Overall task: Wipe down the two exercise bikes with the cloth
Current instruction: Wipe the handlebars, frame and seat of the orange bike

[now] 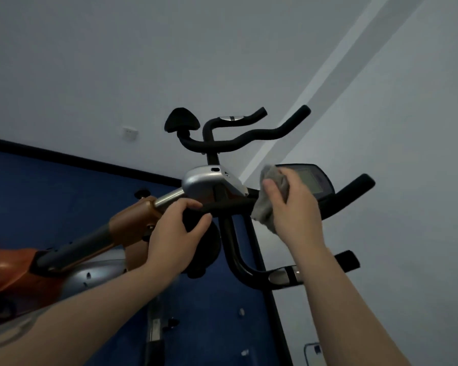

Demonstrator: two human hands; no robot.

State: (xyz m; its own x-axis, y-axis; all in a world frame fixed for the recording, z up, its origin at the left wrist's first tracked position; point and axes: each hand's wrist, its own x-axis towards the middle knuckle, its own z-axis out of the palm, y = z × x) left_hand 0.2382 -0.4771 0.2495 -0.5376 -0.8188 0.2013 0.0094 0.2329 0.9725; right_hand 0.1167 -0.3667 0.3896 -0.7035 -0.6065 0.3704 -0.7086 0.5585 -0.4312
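Head view, tilted sharply so the room leans, shows both bare hands raised to the handlebar area of the nearer exercise bike [132,228], the one with the orange frame and chrome stem. The left hand [175,233] curls its fingers and thumb round the black handlebar grip [198,210] just below the silver stem cover [204,183], most likely to steady the bars so they do not swing while the other hand rubs. The right hand [291,207] is clamped on a bunched grey cloth [269,199], thumb across the front and fingers wrapped behind, with the wad pressed close against the bar where it meets the console [310,180]; whether the cloth actually touches the console screen cannot be told. Bunching the cloth gives a thick pad for working round tubing.

Behind, a second exercise bike [222,138] stands against the pale wall [90,62], its black saddle [181,122] and curved black handlebars [265,133] well apart from both hands. A blue floor [24,180] with a dark skirting edge runs beneath, and a wall socket [130,133] sits near the saddle.

By my judgement the wiping is on the first bike's bars, with the rear bike possibly not yet reached.
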